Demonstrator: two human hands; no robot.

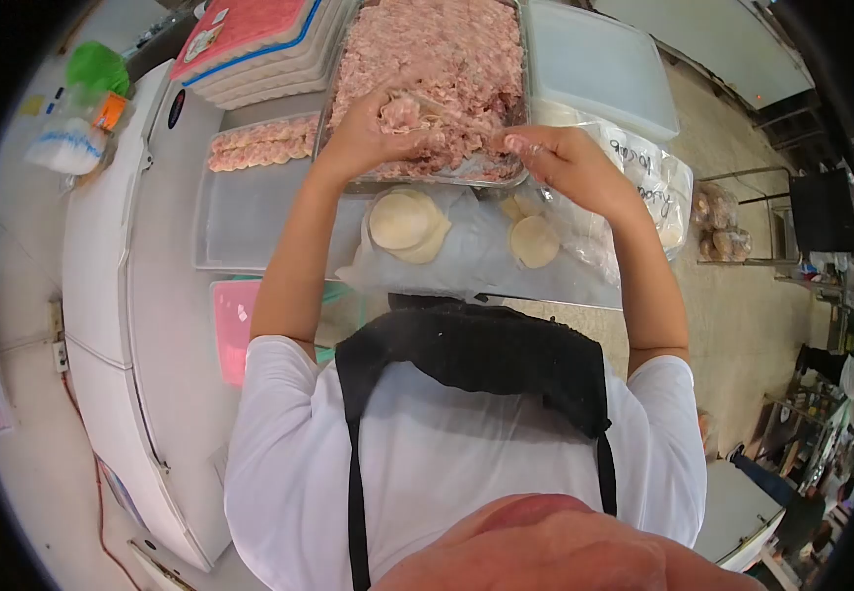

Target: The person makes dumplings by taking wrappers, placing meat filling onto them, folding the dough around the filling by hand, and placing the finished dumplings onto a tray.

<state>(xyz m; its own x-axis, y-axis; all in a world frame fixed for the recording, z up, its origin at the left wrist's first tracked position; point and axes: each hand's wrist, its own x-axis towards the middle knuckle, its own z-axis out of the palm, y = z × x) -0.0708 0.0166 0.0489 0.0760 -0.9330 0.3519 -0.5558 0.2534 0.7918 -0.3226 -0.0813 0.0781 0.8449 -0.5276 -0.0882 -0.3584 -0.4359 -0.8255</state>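
Note:
A metal tray full of minced meat lies in front of me. Over its near part, my left hand is cupped, fingers curled around a dumpling wrapper with a lump of meat on it. My right hand is at the tray's near right corner, thumb and fingers pinched together; what they hold, if anything, is unclear. Nearer to me, a stack of round dough wrappers rests on plastic sheeting. Several more wrappers lie to its right.
At left, filled dumplings line the far end of a shallow plastic tray. Stacked trays with a red lid stand beyond them. On the right are a translucent lidded box and bagged wrappers. A white freezer stands at far left.

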